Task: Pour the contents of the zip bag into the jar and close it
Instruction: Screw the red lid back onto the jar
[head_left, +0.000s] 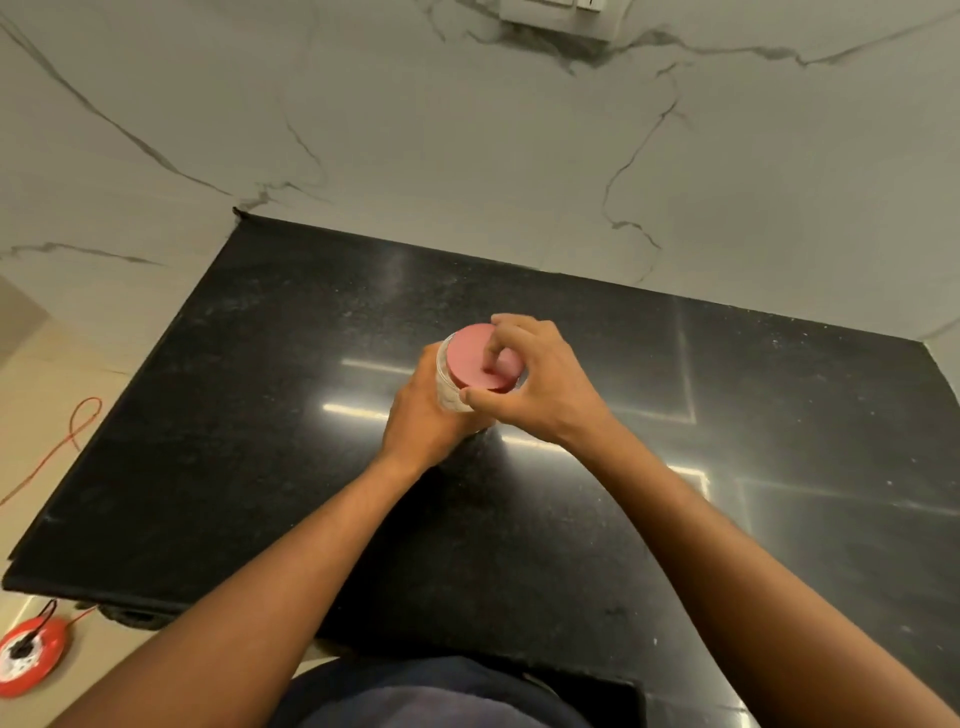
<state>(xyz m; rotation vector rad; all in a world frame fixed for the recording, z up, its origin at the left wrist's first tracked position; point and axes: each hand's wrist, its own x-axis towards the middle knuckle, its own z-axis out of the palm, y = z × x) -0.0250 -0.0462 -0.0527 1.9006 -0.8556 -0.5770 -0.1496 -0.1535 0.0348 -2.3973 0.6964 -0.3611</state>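
Tabletop (260, 415) of polished black stone carries everything and spreads out wide on every side of the two hands; its glossy face looks slick, so a jar twisted against it could skate away if the lower grip slackens.

The left hand (423, 415) is wrapped around the clear jar (448, 384) from the near-left side, a closed grip on the jar wall, with the base hidden behind the fingers, so I cannot tell whether the jar stands on the stone or is lifted just off it. The right hand (540, 387) sits on top and to the right, fingers curled over the pink lid (480, 361), thumb at the near rim, a narrow grip holding the lid itself.

The lid appears tilted toward the camera rather than level on the mouth. That is the main risk: if it is turned while canted, the thread could cross and jam, or the lid could pop off. Whitish contents show faintly through the wall just under the right thumb; a hard squeeze from the left hand on a thin plastic wall could deform the mouth and worsen the misfit. No zip bag is visible near either hand.
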